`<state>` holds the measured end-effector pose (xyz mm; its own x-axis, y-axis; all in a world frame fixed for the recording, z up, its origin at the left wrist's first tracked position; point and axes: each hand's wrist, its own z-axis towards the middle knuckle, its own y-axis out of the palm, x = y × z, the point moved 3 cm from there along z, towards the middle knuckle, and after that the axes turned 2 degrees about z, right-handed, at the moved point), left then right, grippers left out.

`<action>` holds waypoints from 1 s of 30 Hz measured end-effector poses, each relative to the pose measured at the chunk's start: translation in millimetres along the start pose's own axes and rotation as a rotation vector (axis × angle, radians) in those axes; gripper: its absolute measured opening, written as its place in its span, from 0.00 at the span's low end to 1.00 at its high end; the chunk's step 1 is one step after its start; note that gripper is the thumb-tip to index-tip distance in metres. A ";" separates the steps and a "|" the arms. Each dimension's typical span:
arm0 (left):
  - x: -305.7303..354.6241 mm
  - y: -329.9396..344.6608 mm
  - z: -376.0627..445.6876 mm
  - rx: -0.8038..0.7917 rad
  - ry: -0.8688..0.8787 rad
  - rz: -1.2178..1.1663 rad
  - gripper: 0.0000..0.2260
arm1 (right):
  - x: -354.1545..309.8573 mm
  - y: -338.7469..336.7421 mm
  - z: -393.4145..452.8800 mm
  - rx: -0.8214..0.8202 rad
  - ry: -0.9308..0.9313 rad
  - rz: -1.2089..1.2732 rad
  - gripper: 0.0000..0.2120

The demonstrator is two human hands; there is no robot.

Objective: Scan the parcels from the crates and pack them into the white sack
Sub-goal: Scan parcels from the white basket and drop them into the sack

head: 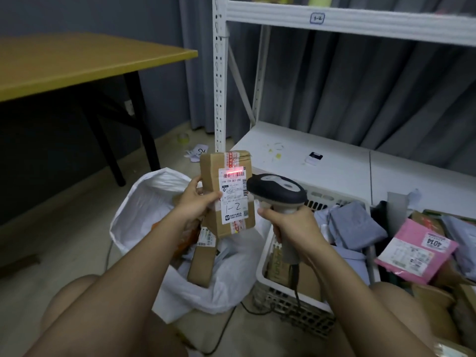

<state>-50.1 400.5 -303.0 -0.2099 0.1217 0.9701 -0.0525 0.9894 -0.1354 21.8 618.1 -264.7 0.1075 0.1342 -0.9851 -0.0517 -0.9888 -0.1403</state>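
My left hand point(197, 199) grips a brown cardboard parcel point(213, 171) upright above the white sack point(144, 202). Its white label, marked "1-2", faces me. My right hand point(286, 222) holds a black and grey barcode scanner point(278, 190) just right of the parcel, and a red scan line falls across the label's barcode. The sack stands open on the floor with several parcels inside, among them a brown box point(202, 264). A white crate point(291, 302) to the right holds grey bags and boxes.
A pink mailer point(417, 253) lies among parcels at the right. White shelving point(220, 99) rises behind, with a small black and white device point(314, 158) on its low shelf. A yellow table point(77, 65) stands at the left. My knees show at the bottom.
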 end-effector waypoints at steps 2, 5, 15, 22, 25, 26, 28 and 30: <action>-3.1 -2.3 2.3 0.007 -0.001 0.000 0.30 | 3.8 0.4 -0.7 0.004 0.008 -0.012 0.14; -6.9 -4.6 4.5 0.008 -0.001 -0.007 0.30 | 6.9 -0.1 0.0 -0.003 0.029 -0.013 0.14; -19.8 -15.5 2.6 0.037 -0.004 -0.028 0.28 | 15.5 6.5 9.4 -0.022 0.044 0.037 0.13; -67.9 -66.5 1.2 0.286 -0.094 0.183 0.29 | 49.2 35.4 72.3 0.139 0.242 0.025 0.06; -87.4 -87.9 12.4 0.337 -0.153 0.294 0.31 | 68.4 57.4 111.4 0.123 0.290 -0.063 0.12; -93.2 -92.0 19.6 0.307 -0.175 0.326 0.31 | 73.8 66.1 124.2 0.107 0.282 -0.094 0.16; -102.8 -95.6 36.6 0.208 -0.206 0.405 0.30 | 84.4 84.2 150.0 0.090 0.243 -0.170 0.26; -109.5 -95.1 53.6 0.137 -0.201 0.504 0.28 | 95.3 100.3 173.3 0.092 0.170 -0.289 0.32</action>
<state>-74.5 288.8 -407.2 -0.4233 0.5463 0.7227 -0.0211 0.7916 -0.6107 -145.2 543.1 -389.8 0.2942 0.3870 -0.8739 -0.0831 -0.9005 -0.4268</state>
